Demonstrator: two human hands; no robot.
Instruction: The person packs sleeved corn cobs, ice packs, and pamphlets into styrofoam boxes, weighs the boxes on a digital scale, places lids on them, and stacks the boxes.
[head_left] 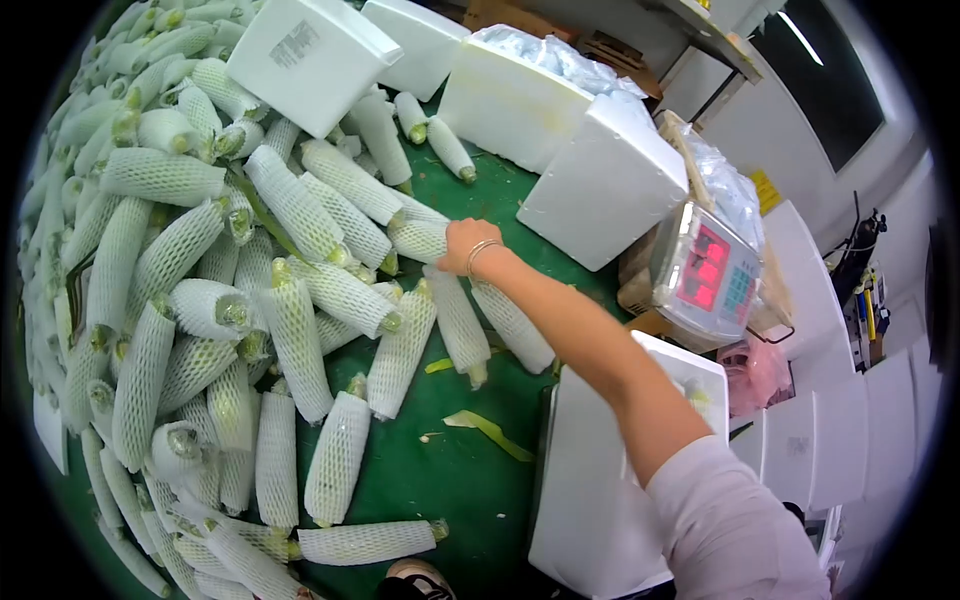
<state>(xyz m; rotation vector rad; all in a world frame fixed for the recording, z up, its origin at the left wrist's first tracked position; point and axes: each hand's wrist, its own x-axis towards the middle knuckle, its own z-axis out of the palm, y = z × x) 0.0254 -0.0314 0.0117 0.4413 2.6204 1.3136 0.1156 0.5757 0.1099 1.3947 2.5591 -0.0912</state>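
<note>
My right hand (469, 244) reaches in from the lower right, a bangle on its wrist. Its fingers are closed on the end of an ear of corn (418, 241) in a white foam net sleeve, lying at the right edge of a big heap. Just below the hand, two more sleeved ears (462, 325) (512, 328) lie side by side on the green surface (400, 470). The heap of sleeved corn (165, 260) fills the left side, with green tips and stem ends poking out. My left hand is out of view.
White foam boxes (312, 62) (515, 100) (605, 180) stand along the far side, one filled with clear plastic bags. An open foam box (590, 480) is under my arm. A scale (708, 275) with red digits is at the right. Husk scraps (490, 432) litter the green surface.
</note>
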